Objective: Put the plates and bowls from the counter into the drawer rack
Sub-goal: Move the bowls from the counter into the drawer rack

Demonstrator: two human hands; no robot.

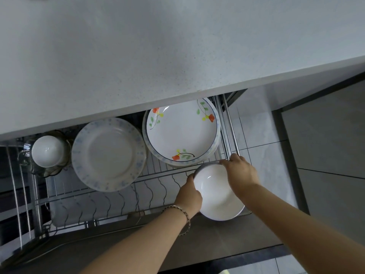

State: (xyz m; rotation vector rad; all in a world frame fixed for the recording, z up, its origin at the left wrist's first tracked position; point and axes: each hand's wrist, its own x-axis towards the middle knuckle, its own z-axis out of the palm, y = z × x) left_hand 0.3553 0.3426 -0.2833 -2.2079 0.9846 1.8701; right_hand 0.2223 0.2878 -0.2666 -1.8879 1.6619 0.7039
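Note:
A white bowl sits at the front right corner of the wire drawer rack, on top of another white dish. My left hand grips its left rim and my right hand grips its far right rim. Behind it a flowered plate lies on a stack of plates. To the left lies a pale plate with a blue pattern. At the far left, a small white bowl rests inside a clear glass dish.
The grey counter overhangs the back of the open drawer and shows no dishes. The drawer's dark front panel runs beneath my forearms. Tiled floor and a grey cabinet lie to the right. Wavy wire slots fill the rack's front row.

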